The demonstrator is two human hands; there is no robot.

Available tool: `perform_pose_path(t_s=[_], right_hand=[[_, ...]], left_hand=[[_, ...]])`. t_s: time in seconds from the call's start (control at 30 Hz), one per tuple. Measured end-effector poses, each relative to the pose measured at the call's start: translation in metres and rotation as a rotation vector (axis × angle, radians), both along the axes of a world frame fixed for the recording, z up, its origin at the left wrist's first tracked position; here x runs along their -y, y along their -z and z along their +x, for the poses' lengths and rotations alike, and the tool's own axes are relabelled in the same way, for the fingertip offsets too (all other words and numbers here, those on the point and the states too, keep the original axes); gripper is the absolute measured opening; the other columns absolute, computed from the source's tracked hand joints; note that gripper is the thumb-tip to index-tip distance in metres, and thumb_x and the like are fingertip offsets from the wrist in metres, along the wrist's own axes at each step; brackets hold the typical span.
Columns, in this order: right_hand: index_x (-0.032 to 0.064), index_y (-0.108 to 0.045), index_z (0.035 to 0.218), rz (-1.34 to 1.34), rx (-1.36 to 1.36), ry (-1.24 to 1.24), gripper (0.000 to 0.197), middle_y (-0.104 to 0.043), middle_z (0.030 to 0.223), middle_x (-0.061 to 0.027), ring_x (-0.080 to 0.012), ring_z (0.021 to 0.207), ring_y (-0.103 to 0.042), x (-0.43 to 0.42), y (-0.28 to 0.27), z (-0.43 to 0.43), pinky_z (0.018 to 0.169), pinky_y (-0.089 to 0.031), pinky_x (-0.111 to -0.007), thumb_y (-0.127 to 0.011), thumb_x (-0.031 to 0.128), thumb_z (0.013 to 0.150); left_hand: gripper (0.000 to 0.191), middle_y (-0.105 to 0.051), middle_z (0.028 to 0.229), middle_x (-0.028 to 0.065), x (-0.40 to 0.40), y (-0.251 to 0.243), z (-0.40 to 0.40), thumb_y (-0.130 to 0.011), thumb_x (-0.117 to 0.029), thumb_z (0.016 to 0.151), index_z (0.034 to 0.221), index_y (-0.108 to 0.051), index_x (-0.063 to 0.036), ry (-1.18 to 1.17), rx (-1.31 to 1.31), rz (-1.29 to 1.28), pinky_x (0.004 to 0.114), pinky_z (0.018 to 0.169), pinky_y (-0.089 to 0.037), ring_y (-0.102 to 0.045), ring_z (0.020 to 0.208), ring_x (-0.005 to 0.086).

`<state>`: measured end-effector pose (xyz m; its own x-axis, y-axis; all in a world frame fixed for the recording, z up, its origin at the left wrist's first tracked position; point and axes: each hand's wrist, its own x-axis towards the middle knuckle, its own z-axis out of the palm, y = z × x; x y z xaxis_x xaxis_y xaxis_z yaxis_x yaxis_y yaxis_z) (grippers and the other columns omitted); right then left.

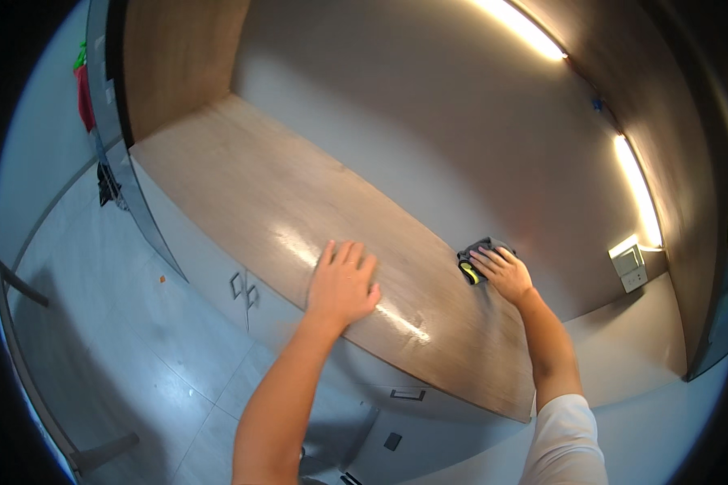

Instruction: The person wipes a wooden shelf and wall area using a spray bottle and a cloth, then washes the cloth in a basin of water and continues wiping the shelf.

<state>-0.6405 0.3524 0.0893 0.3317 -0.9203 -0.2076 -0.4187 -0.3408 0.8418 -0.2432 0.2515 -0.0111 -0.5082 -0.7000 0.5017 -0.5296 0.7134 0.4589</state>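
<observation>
My right hand (pixel 502 273) presses a dark grey cloth (pixel 491 244) with a yellow-green patch, at the back edge of the wood-look countertop (pixel 230 176) where it meets the back panel (pixel 370 121). Its fingers lie spread over the cloth, and part of the cloth is hidden under them. My left hand (pixel 343 285) rests palm down near the counter's front edge, fingers a little apart, with nothing seen in it. Light reflects on the surface on both sides of that hand.
Two lit strip lights (pixel 640 188) run under the upper cabinet. A wall switch with a socket (pixel 629 264) sits at the right. Below the counter are white cabinet doors (pixel 218 260) and a drawer handle (pixel 407 394). Chair legs (pixel 106 453) stand on the tiled floor (pixel 176 364).
</observation>
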Motion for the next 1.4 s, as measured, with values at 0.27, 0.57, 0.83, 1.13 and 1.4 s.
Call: perform_pose_path(t_s=[0.27,0.57,0.83,1.13,1.4], right_hand=[[0.0162,-0.041,0.155,0.033,-0.079,0.043,0.058,-0.026,0.167,0.0058,-0.0134,0.154,-0.019,0.182,0.021,0.168,0.127,-0.01,-0.04,-0.049,0.03,0.099],[0.011,-0.032,0.158,-0.043,0.372,0.216,0.071,-0.019,0.169,0.0004,-0.018,0.156,-0.014,0.288,0.05,0.281,0.128,-0.007,-0.042,-0.059,0.015,0.093],[0.0069,-0.039,0.153,-0.021,0.62,0.106,0.06,-0.039,0.161,-0.0032,-0.0183,0.149,-0.032,0.184,0.062,0.171,0.125,-0.017,-0.039,-0.048,0.016,0.095],[0.0146,-0.046,0.149,-0.167,1.182,0.597,0.063,-0.049,0.152,-0.0057,-0.0276,0.134,-0.049,-0.01,0.056,0.06,0.111,-0.041,-0.043,-0.056,0.007,0.087],[0.0117,-0.052,0.14,-0.652,1.074,1.134,0.06,-0.057,0.139,-0.0124,-0.0336,0.13,-0.052,-0.147,0.061,-0.034,0.107,-0.045,-0.046,-0.067,0.023,0.083]], left_hand=[[0.039,-0.057,0.13,0.0146,0.001,-0.003,0.011,-0.063,-0.034,0.086,0.114,-0.064,-0.006,-0.006,0.052,0.044,0.051,0.118,-0.031,-0.046,0.133,0.0289],[0.038,-0.057,0.126,0.015,0.002,0.006,0.01,-0.069,-0.029,0.08,0.11,-0.065,-0.0056,0.039,-0.033,0.035,0.052,0.115,-0.034,-0.048,0.13,0.0305],[0.035,-0.06,0.125,0.0158,0.003,0.0,0.014,-0.071,-0.023,0.076,0.106,-0.066,-0.0056,0.088,-0.107,-0.058,0.052,0.112,-0.038,-0.053,0.125,0.0323],[0.025,-0.062,0.125,0.0148,-0.048,0.0,-0.016,-0.071,-0.019,0.082,0.103,-0.065,-0.0067,-0.034,-0.052,-0.011,0.058,0.113,-0.034,-0.052,0.128,0.0351],[0.025,-0.062,0.129,0.0117,-0.131,0.002,-0.082,-0.071,-0.022,0.082,0.101,-0.065,-0.0082,0.088,-0.101,-0.037,0.052,0.114,-0.034,-0.052,0.13,0.0302]])
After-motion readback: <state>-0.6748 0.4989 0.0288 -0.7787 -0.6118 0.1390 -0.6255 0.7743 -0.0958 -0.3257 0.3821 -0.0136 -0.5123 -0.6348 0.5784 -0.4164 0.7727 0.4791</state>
